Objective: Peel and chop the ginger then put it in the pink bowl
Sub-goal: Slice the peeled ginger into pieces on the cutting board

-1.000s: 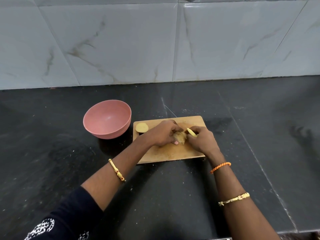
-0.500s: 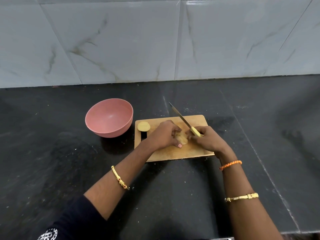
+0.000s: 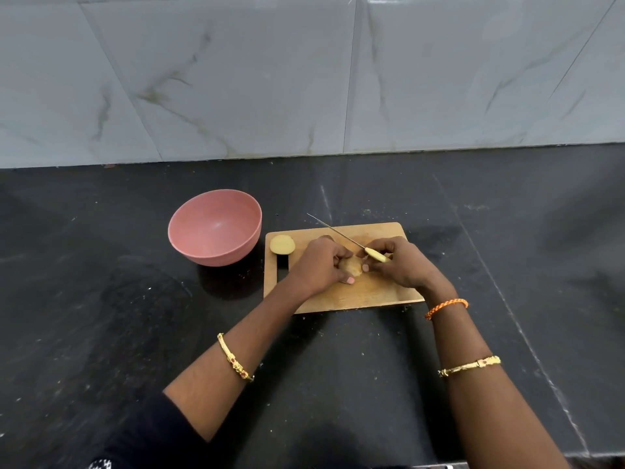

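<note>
We see the ginger (image 3: 355, 265) near the middle of the chopping board (image 3: 372, 296), pinched by our left hand (image 3: 321, 265), while our right hand (image 3: 399, 265) grips the knife (image 3: 375, 254). A cut piece (image 3: 282, 244) lies at the board's far-left corner, beside the pink bowl (image 3: 214, 228). Ginger looks small, firm and knobbly, likely slippery once peeled, so hold its ends.

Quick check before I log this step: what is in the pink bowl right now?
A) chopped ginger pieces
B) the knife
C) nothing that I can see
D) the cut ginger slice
C: the pink bowl shows only its bare inside; the cut ginger slice lies on the cutting board, and the right hand holds the knife over the board.
</note>
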